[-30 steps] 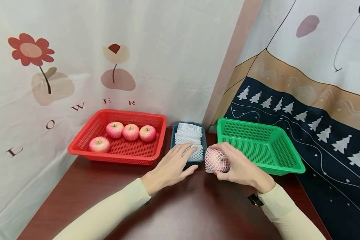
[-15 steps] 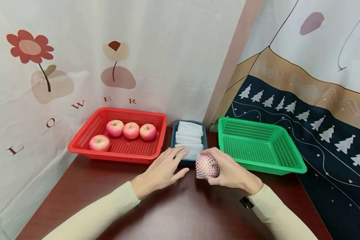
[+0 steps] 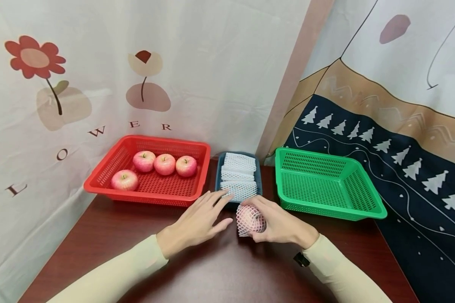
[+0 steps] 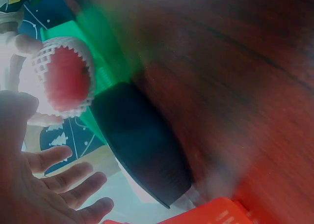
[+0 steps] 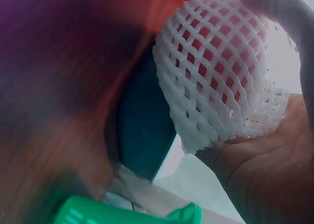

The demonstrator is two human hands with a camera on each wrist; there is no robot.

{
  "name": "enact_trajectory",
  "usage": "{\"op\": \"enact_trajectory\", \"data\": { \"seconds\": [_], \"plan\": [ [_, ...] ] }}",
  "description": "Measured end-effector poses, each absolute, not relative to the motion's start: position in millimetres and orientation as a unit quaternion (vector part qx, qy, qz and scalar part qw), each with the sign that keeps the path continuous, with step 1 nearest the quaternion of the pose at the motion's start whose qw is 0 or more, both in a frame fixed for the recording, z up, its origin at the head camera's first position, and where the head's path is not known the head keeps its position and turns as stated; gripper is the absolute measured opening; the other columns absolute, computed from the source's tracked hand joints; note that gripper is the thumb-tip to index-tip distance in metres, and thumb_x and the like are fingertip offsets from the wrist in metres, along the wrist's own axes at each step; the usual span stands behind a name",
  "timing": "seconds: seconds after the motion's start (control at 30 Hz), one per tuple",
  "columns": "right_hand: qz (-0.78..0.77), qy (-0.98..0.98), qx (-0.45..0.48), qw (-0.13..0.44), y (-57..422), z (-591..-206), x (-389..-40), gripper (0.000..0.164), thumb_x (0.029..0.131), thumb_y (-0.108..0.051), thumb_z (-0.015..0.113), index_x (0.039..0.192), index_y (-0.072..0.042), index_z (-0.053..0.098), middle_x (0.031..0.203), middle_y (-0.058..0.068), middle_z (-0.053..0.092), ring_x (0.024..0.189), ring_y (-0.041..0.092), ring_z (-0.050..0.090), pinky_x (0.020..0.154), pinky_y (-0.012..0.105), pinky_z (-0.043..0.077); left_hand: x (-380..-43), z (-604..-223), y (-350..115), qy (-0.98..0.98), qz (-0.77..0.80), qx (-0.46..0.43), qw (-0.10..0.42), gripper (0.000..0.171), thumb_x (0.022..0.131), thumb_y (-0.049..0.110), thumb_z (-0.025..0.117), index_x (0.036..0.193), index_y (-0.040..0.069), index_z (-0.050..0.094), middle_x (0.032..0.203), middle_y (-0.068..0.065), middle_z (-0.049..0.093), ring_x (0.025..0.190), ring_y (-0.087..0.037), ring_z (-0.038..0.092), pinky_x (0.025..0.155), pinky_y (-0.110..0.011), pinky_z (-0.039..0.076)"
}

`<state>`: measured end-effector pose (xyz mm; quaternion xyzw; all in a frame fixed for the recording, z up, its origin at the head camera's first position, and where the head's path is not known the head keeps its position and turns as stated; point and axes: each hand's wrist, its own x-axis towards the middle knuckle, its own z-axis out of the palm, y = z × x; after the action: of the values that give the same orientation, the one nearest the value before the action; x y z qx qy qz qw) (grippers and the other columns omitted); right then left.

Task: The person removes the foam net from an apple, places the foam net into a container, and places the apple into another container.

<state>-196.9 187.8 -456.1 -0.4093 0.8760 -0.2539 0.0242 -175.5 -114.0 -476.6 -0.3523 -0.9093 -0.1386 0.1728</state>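
Observation:
My right hand [image 3: 278,221] grips an apple [image 4: 68,79] in a white foam net sleeve [image 5: 211,71], just in front of the dark blue tray [image 3: 258,181]. In the left wrist view the bare red end of the fruit shows through the sleeve's open end. To the left, my left hand [image 3: 197,221] is spread with nothing in it, its fingertips at the tray's front edge and its thumb pointing toward the apple. White foam nets [image 3: 238,168] lie flat in the tray.
A red basket [image 3: 155,198] at the left holds several bare apples [image 3: 164,164]. At the right stands a green basket [image 3: 318,179]. Both are on the dark wooden table [image 3: 212,269], with printed curtains [image 3: 220,75] behind.
My right hand has brought the sleeved apple left and toward me, away from the green basket. My left hand has drawn back from over the foam nets, down and left.

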Motion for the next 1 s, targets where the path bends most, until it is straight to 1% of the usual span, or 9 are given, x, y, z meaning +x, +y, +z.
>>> {"op": "enact_trajectory", "data": {
  "seconds": [0.23,0.4,0.57,0.67,0.77,0.87,1.0],
  "plan": [
    [-0.239,0.879,-0.406,0.076,177.1,-463.5,-197.1,0.082,0.084,-0.024,0.093,0.159,-0.015,0.061,0.149,0.003,0.069,0.122,0.014,0.071,0.105,0.033,0.065,-170.2,-478.7,-119.2,-0.911,-0.138,-0.35,0.172,0.065,0.112,0.048,0.076,0.162,0.008,0.064,0.163,-0.017,0.068,0.154,-0.034,0.065,0.133,-0.06,0.051],
    [-0.216,0.884,-0.405,0.084,173.1,-468.3,-198.7,0.083,0.084,-0.028,0.091,0.16,-0.015,0.062,0.15,0.002,0.069,0.121,0.014,0.071,0.104,0.033,0.064,-167.7,-479.4,-121.7,-0.91,-0.149,-0.351,0.164,0.065,0.112,0.046,0.077,0.163,0.008,0.065,0.163,-0.017,0.068,0.154,-0.034,0.064,0.134,-0.062,0.05],
    [-0.203,0.886,-0.409,0.083,171.3,-468.1,-200.2,0.082,0.087,-0.03,0.091,0.162,-0.013,0.061,0.149,0.004,0.069,0.119,0.014,0.072,0.103,0.033,0.064,-164.4,-480.9,-124.0,-0.913,-0.157,-0.344,0.15,0.063,0.113,0.046,0.075,0.163,0.008,0.065,0.164,-0.016,0.067,0.154,-0.033,0.064,0.134,-0.062,0.05],
    [-0.196,0.889,-0.407,0.079,172.4,-467.2,-199.8,0.083,0.089,-0.031,0.091,0.164,-0.014,0.06,0.15,0.004,0.068,0.119,0.015,0.072,0.103,0.035,0.065,-162.5,-483.1,-123.8,-0.915,-0.163,-0.339,0.146,0.061,0.113,0.045,0.075,0.162,0.009,0.065,0.164,-0.015,0.067,0.151,-0.034,0.066,0.13,-0.06,0.054],
    [-0.189,0.894,-0.399,0.072,173.3,-467.8,-197.8,0.086,0.091,-0.036,0.092,0.167,-0.018,0.057,0.153,0.002,0.067,0.122,0.017,0.074,0.103,0.039,0.066,-160.1,-485.6,-124.4,-0.915,-0.175,-0.334,0.144,0.06,0.112,0.044,0.076,0.16,0.01,0.066,0.161,-0.015,0.068,0.147,-0.034,0.069,0.122,-0.058,0.06],
    [-0.187,0.897,-0.396,0.063,174.4,-467.9,-195.2,0.088,0.093,-0.041,0.095,0.169,-0.02,0.055,0.156,0.002,0.066,0.127,0.019,0.074,0.106,0.043,0.067,-157.2,-488.7,-125.2,-0.916,-0.186,-0.328,0.136,0.06,0.112,0.044,0.078,0.16,0.01,0.067,0.159,-0.015,0.069,0.144,-0.033,0.071,0.116,-0.057,0.064],
    [-0.186,0.896,-0.401,0.042,176.9,-468.2,-193.0,0.091,0.095,-0.045,0.096,0.171,-0.019,0.054,0.157,0.002,0.065,0.133,0.019,0.073,0.111,0.046,0.066,-152.3,-492.8,-126.1,-0.917,-0.207,-0.318,0.122,0.06,0.111,0.043,0.08,0.159,0.011,0.068,0.156,-0.013,0.071,0.139,-0.031,0.074,0.111,-0.056,0.066]
  ]
}}
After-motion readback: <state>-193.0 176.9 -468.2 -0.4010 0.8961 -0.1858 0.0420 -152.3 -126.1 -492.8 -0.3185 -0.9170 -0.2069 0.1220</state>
